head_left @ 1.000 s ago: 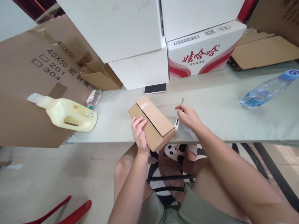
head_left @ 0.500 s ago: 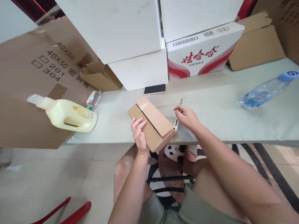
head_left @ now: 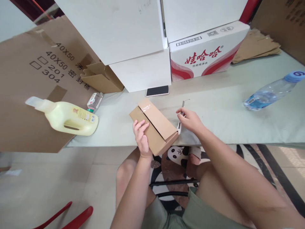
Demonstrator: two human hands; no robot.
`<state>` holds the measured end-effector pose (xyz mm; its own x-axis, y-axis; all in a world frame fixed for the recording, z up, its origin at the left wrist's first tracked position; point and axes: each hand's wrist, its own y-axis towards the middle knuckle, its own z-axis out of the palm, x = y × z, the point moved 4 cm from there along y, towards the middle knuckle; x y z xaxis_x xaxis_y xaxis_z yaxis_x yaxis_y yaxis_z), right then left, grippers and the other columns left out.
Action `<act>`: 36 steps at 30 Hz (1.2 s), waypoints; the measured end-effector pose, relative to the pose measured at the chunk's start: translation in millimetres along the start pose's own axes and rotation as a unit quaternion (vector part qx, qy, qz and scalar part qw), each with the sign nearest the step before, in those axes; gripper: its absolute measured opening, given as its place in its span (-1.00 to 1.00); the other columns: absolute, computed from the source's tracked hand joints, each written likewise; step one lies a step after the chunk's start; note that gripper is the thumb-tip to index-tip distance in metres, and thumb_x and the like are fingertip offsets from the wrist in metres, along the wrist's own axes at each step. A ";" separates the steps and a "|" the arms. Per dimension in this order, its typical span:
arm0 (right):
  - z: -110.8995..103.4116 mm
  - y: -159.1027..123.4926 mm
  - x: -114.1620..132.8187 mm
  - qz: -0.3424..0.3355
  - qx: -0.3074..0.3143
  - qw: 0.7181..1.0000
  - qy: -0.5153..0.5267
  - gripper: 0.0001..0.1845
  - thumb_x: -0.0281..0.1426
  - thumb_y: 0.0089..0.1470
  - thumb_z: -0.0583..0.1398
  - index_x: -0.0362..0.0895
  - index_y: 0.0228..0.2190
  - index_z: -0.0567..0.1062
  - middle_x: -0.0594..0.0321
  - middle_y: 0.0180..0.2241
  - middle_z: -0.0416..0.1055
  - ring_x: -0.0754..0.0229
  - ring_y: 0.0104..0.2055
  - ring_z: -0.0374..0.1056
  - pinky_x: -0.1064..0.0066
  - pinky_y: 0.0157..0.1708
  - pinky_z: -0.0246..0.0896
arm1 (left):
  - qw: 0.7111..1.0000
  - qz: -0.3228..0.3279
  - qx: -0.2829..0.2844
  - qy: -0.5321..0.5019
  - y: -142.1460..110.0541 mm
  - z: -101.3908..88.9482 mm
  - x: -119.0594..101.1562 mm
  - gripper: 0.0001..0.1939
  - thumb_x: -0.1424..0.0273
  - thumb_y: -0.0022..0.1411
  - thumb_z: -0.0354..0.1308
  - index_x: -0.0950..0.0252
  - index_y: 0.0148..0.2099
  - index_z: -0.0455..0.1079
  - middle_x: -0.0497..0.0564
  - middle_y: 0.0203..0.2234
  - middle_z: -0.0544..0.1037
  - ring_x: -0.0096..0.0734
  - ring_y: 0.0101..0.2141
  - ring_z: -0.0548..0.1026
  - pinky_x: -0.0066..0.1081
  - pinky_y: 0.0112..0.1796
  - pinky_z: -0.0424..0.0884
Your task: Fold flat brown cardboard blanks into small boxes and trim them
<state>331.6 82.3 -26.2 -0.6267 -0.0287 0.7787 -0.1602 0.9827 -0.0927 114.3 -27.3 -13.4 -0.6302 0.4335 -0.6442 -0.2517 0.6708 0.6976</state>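
Note:
My left hand (head_left: 141, 135) is wrapped round the lower left side of a small brown cardboard box (head_left: 160, 119), which lies slanted at the table's front edge. Clear tape shows at the far end of its top, and a dark gap runs along the lid's seam. Just right of the box, my right hand (head_left: 190, 119) grips a white utility knife (head_left: 179, 128) by the middle. Its metal blade points away from me, with a thin strand at the tip. The palm hides part of the knife.
A phone (head_left: 157, 91) lies before stacked white boxes (head_left: 143, 73). Leftward are a yellow detergent bottle (head_left: 73, 117), a small clear bottle (head_left: 95, 101) and an opened carton (head_left: 102, 78). A red-and-white carton (head_left: 207, 58), folded cardboard (head_left: 257, 47) and a water bottle (head_left: 269, 93) are rightward.
The cardboard at the back right stood up before and now lies folded down flat. My right hand and the knife have shifted very slightly left; the left hand keeps its hold on the box.

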 end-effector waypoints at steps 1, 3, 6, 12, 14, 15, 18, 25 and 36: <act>0.5 0.1 0.0 -0.002 -0.001 1.000 -0.002 -0.66 -0.32 0.07 0.07 -0.07 -0.16 0.55 0.23 -0.44 0.47 0.15 -0.40 0.32 0.36 -0.35 0.11 | 1.000 0.001 -0.001 0.000 0.0 0.1 -0.1 -0.51 0.16 0.40 -0.21 0.25 0.00 0.50 0.16 0.00 0.48 -0.06 0.25 0.22 0.00 0.29 0.02; 1.4 0.3 0.0 -0.004 0.001 1.000 -0.006 -0.66 -0.32 0.07 0.07 -0.07 -0.16 0.55 0.23 -0.43 0.47 0.14 -0.39 0.32 0.35 -0.34 0.11 | 1.000 0.004 -0.003 -0.003 -0.2 0.4 -0.1 -0.51 0.17 0.41 -0.21 0.25 0.00 0.50 0.16 0.00 0.47 -0.07 0.24 0.22 0.00 0.29 0.02; 2.8 0.7 0.4 -0.001 0.009 1.000 -0.011 -0.65 -0.32 0.08 0.07 -0.07 -0.15 0.54 0.23 -0.42 0.47 0.13 -0.37 0.33 0.35 -0.34 0.10 | 1.000 0.009 -0.006 -0.006 -0.5 0.7 -0.1 -0.52 0.19 0.41 -0.21 0.25 0.01 0.49 0.15 0.01 0.47 -0.07 0.24 0.22 -0.01 0.29 0.02; 5.7 2.0 0.8 0.000 0.023 0.999 -0.023 -0.65 -0.32 0.08 0.06 -0.07 -0.15 0.53 0.24 -0.43 0.46 0.15 -0.40 0.31 0.36 -0.36 0.08 | 1.000 0.020 -0.007 -0.016 -0.9 0.9 -0.4 -0.54 0.25 0.41 -0.21 0.24 0.02 0.49 0.13 0.02 0.47 -0.11 0.26 0.21 -0.04 0.30 0.00; 6.5 2.8 0.2 -0.004 0.022 0.999 -0.025 -0.65 -0.32 0.08 0.07 -0.07 -0.15 0.53 0.24 -0.44 0.46 0.15 -0.40 0.31 0.36 -0.37 0.08 | 1.000 0.018 -0.008 -0.012 -1.0 1.0 -0.2 -0.54 0.23 0.41 -0.21 0.24 0.02 0.49 0.14 0.02 0.47 -0.10 0.25 0.21 -0.03 0.30 0.00; 6.8 3.2 -0.1 -0.007 0.020 0.999 -0.025 -0.66 -0.32 0.08 0.07 -0.07 -0.15 0.53 0.25 -0.44 0.46 0.15 -0.40 0.31 0.36 -0.37 0.08 | 1.000 0.015 -0.009 -0.008 -1.0 1.0 0.1 -0.53 0.22 0.41 -0.22 0.24 0.01 0.49 0.14 0.01 0.47 -0.09 0.25 0.21 -0.02 0.30 0.01; 7.3 4.2 -1.4 -0.011 0.018 0.999 -0.025 -0.65 -0.35 0.07 0.07 -0.07 -0.15 0.53 0.26 -0.47 0.45 0.16 -0.43 0.30 0.37 -0.40 0.08 | 1.000 0.007 -0.008 0.004 -1.0 1.1 0.8 -0.51 0.19 0.40 -0.23 0.26 0.00 0.48 0.16 0.00 0.48 -0.05 0.24 0.23 0.01 0.29 0.01; 9.3 6.1 -2.6 -0.017 0.016 0.999 -0.029 -0.66 -0.37 0.05 0.06 -0.06 -0.17 0.54 0.28 -0.50 0.43 0.18 -0.48 0.27 0.38 -0.43 0.06 | 1.000 -0.003 -0.004 0.009 -0.5 0.3 1.4 -0.48 0.14 0.39 -0.24 0.25 -0.02 0.49 0.16 -0.01 0.48 -0.05 0.24 0.24 0.00 0.29 0.01; 8.9 9.0 1.8 0.005 -0.013 0.999 0.046 -0.68 -0.39 -0.02 0.07 -0.07 -0.23 0.52 0.28 -0.49 0.40 0.16 -0.43 0.28 0.33 -0.34 0.11 | 1.000 -0.003 0.002 0.010 -1.0 -0.3 2.4 -0.47 0.13 0.39 -0.25 0.26 -0.02 0.49 0.16 -0.01 0.48 -0.04 0.25 0.23 0.02 0.30 0.00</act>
<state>322.3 89.4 -31.2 -0.5554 -0.0033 0.8316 -0.1342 0.9872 -0.0857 112.8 -27.1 -15.5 -0.6432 0.4177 -0.6417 -0.2524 0.6755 0.6928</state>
